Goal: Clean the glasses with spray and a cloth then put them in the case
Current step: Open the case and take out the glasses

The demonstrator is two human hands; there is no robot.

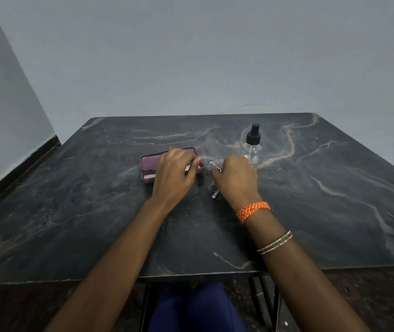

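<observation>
Two hands work over our dark table (95, 212) | purple case (148, 164) lies open under our left hand (174, 173), pinching the glasses' (212, 165) arm | right hand (235, 176) grips the frame | spray (252, 144) stands just behind.

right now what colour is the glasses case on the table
Purple, a muted mauve: the case lies open under the left hand, seen in the head view.

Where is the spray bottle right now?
In the head view, the spray bottle stands upright on the dark marble table, toward the far right side, just behind the right hand that holds the glasses.
</observation>
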